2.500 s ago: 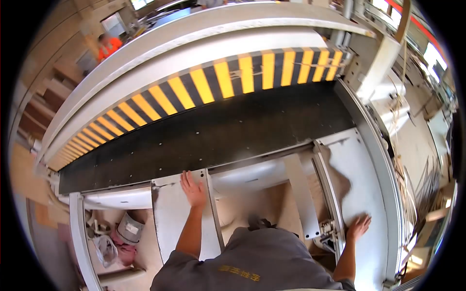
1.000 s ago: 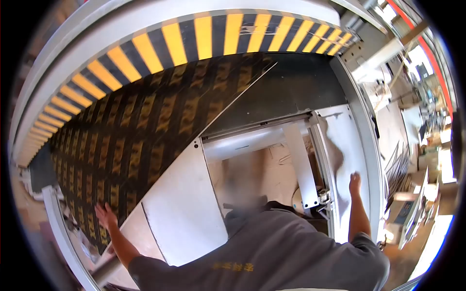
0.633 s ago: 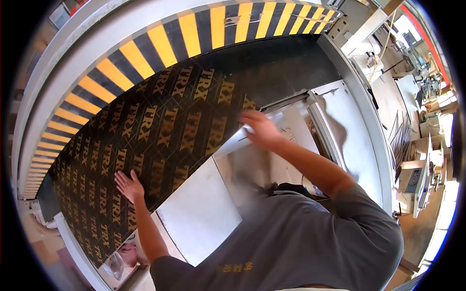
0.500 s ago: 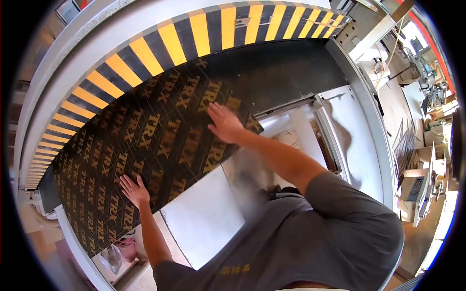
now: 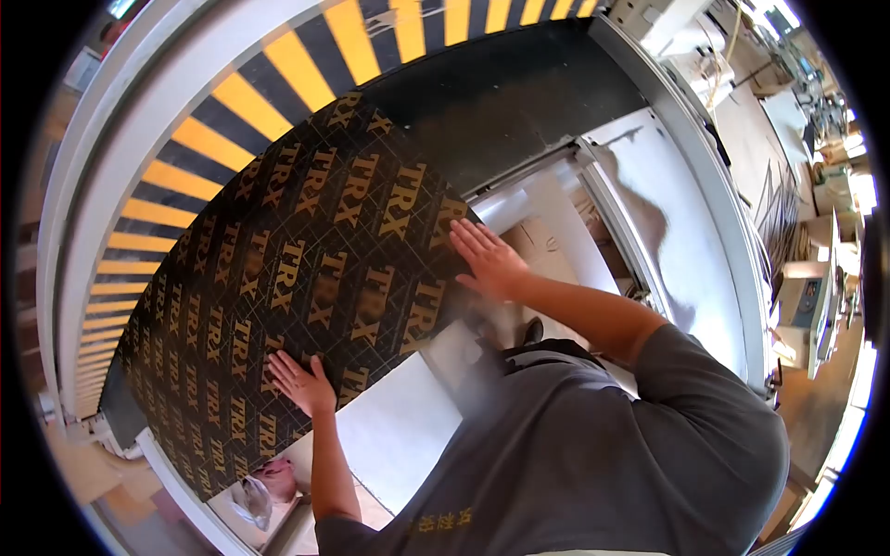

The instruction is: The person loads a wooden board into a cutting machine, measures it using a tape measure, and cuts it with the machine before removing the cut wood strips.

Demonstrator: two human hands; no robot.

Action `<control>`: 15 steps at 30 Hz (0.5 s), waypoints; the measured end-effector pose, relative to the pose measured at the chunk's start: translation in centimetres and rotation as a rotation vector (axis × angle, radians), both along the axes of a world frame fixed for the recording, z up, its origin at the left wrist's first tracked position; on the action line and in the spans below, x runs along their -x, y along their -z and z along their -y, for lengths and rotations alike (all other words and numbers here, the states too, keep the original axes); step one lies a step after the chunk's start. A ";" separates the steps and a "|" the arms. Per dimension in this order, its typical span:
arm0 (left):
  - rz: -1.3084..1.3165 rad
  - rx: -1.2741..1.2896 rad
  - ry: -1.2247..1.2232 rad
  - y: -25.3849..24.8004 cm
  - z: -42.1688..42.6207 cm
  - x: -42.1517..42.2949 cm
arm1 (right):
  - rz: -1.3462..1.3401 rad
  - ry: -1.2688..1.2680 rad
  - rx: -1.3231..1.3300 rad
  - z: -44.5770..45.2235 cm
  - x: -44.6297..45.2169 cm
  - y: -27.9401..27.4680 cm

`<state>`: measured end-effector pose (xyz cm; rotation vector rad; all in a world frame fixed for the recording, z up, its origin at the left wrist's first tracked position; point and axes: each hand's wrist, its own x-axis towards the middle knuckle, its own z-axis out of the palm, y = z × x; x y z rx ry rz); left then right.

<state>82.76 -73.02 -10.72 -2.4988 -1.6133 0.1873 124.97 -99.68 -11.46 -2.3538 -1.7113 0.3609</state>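
Observation:
A large black sheet (image 5: pixel 278 241) printed with gold TRX lettering and thin grid lines lies flat before me. My left hand (image 5: pixel 302 384) rests palm down near the sheet's close edge, fingers stretched and thumb spread out. At the sheet's right edge is my right hand (image 5: pixel 489 262), also flat, its fingertips over the border and its fingers extended. Neither hand grips anything. The sheet's far edge meets a yellow-and-black striped guard (image 5: pixel 301 69), which hides whatever lies beyond.
Right of the sheet is a dark machine bed (image 5: pixel 528 97) with a metal frame (image 5: pixel 681 139). A pale panel (image 5: pixel 403 431) sits below the near edge. A crumpled clear plastic bag (image 5: pixel 250 500) lies at lower left. Workshop equipment (image 5: pixel 802 301) stands at far right.
My right hand has slid rightward from the sheet's printed face to its right edge. My left hand has moved slightly right. The camera view has shifted, with the striped guard now higher in frame.

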 end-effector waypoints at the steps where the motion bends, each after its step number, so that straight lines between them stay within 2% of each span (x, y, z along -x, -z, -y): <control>1: -0.028 0.019 0.025 -0.1 0.4 -0.7 | -0.001 0.010 0.029 1.1 -0.3 -0.1; 4: -0.117 0.057 0.090 -1.5 2.3 -3.9 | -0.022 0.080 0.138 3.8 -1.2 -2.0; 6: -0.046 0.082 0.154 -1.6 2.9 -4.8 | -0.227 0.388 0.202 6.0 -1.7 -3.9; 9: -0.025 0.126 0.207 -2.6 3.1 -5.9 | 0.039 0.622 -0.045 14.2 -4.8 -2.5; 10: 0.001 0.119 0.234 -2.5 3.1 -5.5 | 0.124 0.828 -0.050 17.7 -3.9 -2.6; 12: 0.015 0.128 0.337 -2.5 2.8 -5.4 | 0.374 1.015 -0.046 27.6 -3.7 2.6; 15: 0.037 0.143 0.471 -2.5 2.7 -4.8 | 0.267 1.433 0.320 37.1 4.3 5.2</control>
